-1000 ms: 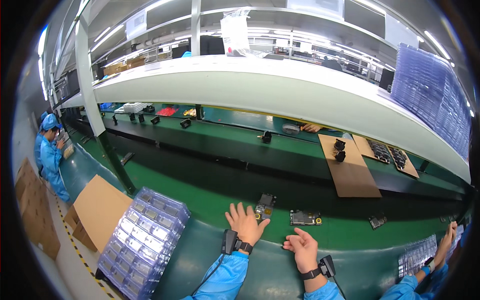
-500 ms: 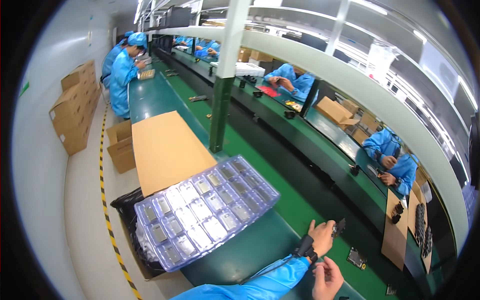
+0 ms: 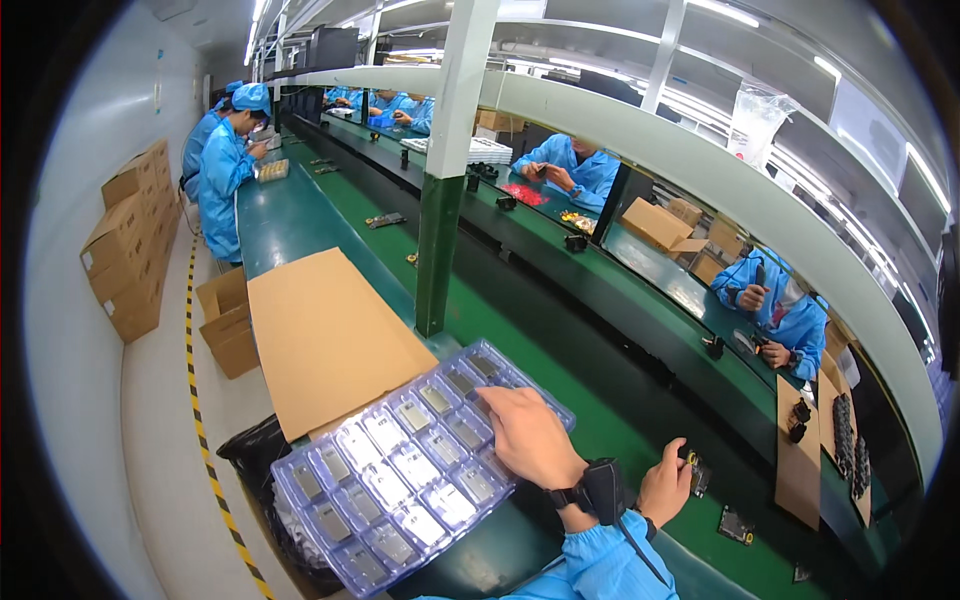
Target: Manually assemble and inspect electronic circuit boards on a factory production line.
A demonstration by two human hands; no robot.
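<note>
A clear plastic blister tray slants across the bench edge, its pockets holding several flat grey rectangular parts. My left hand, with a black device strapped at its wrist, reaches over the tray's right part. Its fingers bend down toward the pockets; their tips are hidden, so whether they grip a part does not show. Farther right, above the green belt, my right hand is closed on the edge of a small dark circuit board. A second circuit board lies on the belt just beyond it.
A cardboard sheet lies behind the tray; a black bag bulges below its left side. A green-and-white post rises beside them. Co-workers in blue sit across the line, one at far right. Cartons stand along the wall.
My left hand has gone from the circuit board over the belt to the tray on the left. My right hand has moved up and now holds the board. The view has shifted slightly.
</note>
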